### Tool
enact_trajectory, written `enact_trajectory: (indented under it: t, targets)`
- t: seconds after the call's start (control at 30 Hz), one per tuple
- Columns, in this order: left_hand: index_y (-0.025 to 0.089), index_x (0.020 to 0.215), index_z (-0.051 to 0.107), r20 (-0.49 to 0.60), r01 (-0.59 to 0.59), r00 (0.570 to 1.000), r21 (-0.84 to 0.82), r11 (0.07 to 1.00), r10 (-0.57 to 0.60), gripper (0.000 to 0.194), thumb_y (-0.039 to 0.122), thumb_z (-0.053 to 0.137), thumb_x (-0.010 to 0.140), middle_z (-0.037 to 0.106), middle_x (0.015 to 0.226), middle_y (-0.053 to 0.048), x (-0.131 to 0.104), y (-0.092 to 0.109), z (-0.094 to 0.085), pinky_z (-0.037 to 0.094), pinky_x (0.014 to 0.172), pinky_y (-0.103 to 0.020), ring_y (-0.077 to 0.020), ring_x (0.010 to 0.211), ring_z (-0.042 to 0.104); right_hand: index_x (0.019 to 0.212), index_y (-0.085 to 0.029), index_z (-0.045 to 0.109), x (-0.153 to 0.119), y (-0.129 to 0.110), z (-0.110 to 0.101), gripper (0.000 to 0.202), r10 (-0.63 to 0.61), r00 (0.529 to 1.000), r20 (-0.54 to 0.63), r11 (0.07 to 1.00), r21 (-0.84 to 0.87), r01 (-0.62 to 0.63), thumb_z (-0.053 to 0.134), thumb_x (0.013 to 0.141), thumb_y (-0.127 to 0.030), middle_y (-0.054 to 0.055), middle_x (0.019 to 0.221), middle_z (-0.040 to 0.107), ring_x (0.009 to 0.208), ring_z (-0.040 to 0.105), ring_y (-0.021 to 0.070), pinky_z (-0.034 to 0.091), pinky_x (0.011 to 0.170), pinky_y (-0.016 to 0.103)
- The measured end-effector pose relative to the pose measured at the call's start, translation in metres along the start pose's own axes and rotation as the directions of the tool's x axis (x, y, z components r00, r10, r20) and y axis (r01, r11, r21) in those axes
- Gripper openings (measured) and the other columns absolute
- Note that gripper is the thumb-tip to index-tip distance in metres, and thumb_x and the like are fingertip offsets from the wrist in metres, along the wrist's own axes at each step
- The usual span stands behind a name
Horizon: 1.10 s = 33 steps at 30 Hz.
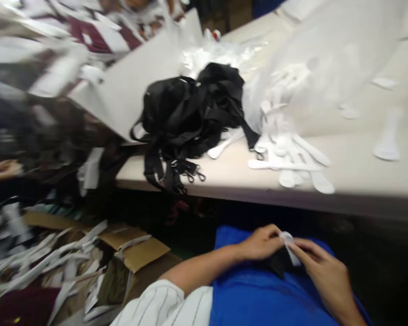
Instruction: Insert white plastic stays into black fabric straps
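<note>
Both hands meet low in the lap, over a blue cloth point(258, 294) that covers the person's legs below the counter's edge. The left hand point(261, 244) comes in from a forearm in a white striped sleeve point(163, 303), and its fingers are curled together, pinching the near end of a small white piece point(289, 244). The right hand point(323, 271) closes in from the other side, its fingers point(301, 249) pressed on the same white piece, thumb and forefinger nipping it. Just under the white piece, touching it, lies a small black item point(280, 265), held between the two hands against the blue cloth; the blur hides what exactly it is.

Up on the counter point(360, 176), a tangled heap of black straps point(190, 122) sits near the front edge, with several strap ends and their metal clips hanging over it. Just to the right of the heap lies a scatter of white flat pieces point(292, 158), some overlapping, a few more well apart toward the far right. Behind them is a clear plastic bag point(309, 68). A white board point(132, 90) leans beside the straps on the left. Below, on the floor to the left, an open cardboard box point(136, 253) holds white strips.
</note>
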<state>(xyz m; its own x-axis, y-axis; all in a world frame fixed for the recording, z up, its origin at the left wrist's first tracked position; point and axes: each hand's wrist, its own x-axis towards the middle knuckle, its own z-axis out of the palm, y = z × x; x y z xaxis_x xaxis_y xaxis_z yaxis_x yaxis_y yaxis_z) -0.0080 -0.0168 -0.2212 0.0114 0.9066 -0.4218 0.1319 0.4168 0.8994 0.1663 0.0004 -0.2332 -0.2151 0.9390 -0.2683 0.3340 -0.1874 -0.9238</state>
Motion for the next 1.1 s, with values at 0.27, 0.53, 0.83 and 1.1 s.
enact_trajectory:
  t: [0.27,0.53,0.83,1.1]
  targets:
    - [0.013,0.077,0.064,-0.018,0.011,1.000,-0.074,0.997,-0.012,0.020,0.033,0.061,0.081,0.061,0.070,0.000,0.002,-0.016,0.009,0.042,0.062,-0.023,-0.0125,0.065,0.054,0.076,-0.015,0.066,0.006,0.010,0.008,0.040,0.172,0.977,0.122,0.951,0.238,-0.197,0.075,0.068,-0.054,0.003,0.069,0.065,0.058,0.055,0.0150,0.044,0.056,0.027]
    - [0.017,0.082,0.073,-0.090,-0.233,0.963,0.192,0.953,0.253,0.019,0.026,0.058,0.089,0.071,0.080,-0.004,-0.009,-0.011,0.008,0.048,0.071,-0.027,-0.0168,0.075,0.064,0.081,-0.017,0.060,0.012,0.019,0.009,0.032,0.113,0.991,0.071,0.982,0.144,-0.122,0.073,0.071,-0.044,0.002,0.071,0.065,0.064,0.060,0.0156,0.043,0.056,0.024]
    - [0.017,0.095,0.074,-0.029,-0.385,0.907,0.342,0.857,0.420,0.023,0.027,0.055,0.091,0.073,0.087,-0.012,-0.015,-0.019,0.009,0.053,0.079,-0.035,-0.0224,0.079,0.067,0.071,-0.017,0.063,0.008,0.011,0.017,0.011,0.095,0.994,0.058,0.993,0.066,-0.099,0.061,0.074,-0.028,0.001,0.067,0.064,0.064,0.058,0.0157,0.042,0.059,0.025]
    - [0.015,0.105,0.066,-0.052,-0.133,0.988,0.160,0.978,0.143,0.027,0.036,0.054,0.093,0.071,0.074,-0.003,-0.005,-0.013,0.001,0.054,0.070,-0.027,-0.0163,0.070,0.067,0.080,-0.019,0.066,-0.002,0.006,0.016,0.021,0.000,1.000,-0.002,1.000,-0.018,0.000,0.060,0.083,-0.039,0.002,0.068,0.066,0.059,0.058,0.0149,0.040,0.055,0.025]
